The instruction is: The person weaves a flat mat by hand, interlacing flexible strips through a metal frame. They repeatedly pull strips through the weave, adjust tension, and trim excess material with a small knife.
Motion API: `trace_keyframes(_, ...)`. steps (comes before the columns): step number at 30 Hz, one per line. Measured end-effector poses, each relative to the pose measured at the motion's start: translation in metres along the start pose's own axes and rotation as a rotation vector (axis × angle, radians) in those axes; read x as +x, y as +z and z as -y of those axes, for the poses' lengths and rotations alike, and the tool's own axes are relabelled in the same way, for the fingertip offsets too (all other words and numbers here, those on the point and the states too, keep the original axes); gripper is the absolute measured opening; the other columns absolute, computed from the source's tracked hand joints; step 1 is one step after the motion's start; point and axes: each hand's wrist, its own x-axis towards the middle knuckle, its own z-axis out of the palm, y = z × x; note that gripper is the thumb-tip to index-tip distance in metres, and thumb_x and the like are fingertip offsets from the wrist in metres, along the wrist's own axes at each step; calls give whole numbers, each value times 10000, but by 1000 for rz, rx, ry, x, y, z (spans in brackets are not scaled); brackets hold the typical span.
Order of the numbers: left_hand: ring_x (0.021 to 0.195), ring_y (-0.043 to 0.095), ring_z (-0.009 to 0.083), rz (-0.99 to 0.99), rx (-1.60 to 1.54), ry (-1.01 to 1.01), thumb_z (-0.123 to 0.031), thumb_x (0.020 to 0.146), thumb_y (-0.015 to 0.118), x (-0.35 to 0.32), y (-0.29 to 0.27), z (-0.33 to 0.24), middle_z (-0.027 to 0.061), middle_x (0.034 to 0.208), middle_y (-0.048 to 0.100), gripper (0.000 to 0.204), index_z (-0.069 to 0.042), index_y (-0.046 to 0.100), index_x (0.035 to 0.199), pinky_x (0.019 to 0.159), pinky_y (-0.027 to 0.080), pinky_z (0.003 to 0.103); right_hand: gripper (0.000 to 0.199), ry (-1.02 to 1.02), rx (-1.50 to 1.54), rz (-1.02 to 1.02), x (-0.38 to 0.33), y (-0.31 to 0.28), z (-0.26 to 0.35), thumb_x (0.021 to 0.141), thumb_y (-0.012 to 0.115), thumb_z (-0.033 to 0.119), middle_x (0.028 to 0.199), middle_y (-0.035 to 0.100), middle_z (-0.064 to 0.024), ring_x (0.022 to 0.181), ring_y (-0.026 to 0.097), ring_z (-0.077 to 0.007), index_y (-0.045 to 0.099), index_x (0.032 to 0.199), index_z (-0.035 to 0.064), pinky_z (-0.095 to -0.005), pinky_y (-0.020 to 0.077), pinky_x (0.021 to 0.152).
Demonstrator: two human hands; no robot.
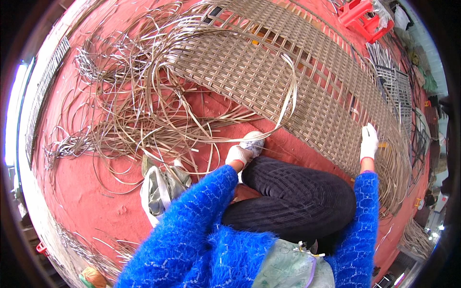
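A large woven panel [269, 77] of flat brown strips lies across the floor in front of me, with gaps along its middle rows. My left hand [238, 155], in a white glove, is closed beside my light patterned shoe [253, 142]; what its fingers hold, if anything, is hidden. A long loose strip [294, 93] loops from the panel down past that hand. On the panel's right part rests my right hand [369, 143], also gloved in white, fingers stretched out and away from me. Loose strip ends [391, 177] trail around it.
Tangled strips [129, 115] spread over the red floor covering [96, 177] at left. A pale cloth bag [163, 189] lies by my left forearm. At far right are a red plastic stool [360, 19] and a grey slatted panel [394, 79]. My folded leg [293, 192] is close in front.
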Motion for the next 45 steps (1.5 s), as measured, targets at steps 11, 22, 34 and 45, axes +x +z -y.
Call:
trace_keyframes(11,854,678,256,2,49,173,-403,701,714,-15,-17,-35,176,873,691,494,20,694,954,713,508,352,317,-58,-43,-20,-9,0,19,888,621,184,1214,605,-145,1133,555,-258,616,1136,-13,-338,401,1007)
trace_keyframes(22,700,631,159,118,-107,-144,-331,684,762,44,22,26,89,798,679,431,33,693,906,594,492,321,306,-78,-36,-20,-7,-1,15,884,619,185,1220,604,-148,1134,557,-267,625,1119,-11,-349,405,1007)
trace_keyframes(34,831,662,272,-323,52,323,-234,720,673,-9,9,14,123,877,678,240,-167,699,948,753,526,376,294,-102,-76,-45,-8,3,11,889,614,194,1216,606,-142,1127,561,-268,631,1107,-2,-348,412,998)
trace_keyframes(45,976,561,220,-220,838,1080,-155,853,496,-13,-14,38,30,1085,589,274,-166,636,1089,828,443,338,310,-73,-89,-82,-9,2,12,899,610,198,1206,606,-149,1118,564,-268,618,1125,-14,-345,414,994)
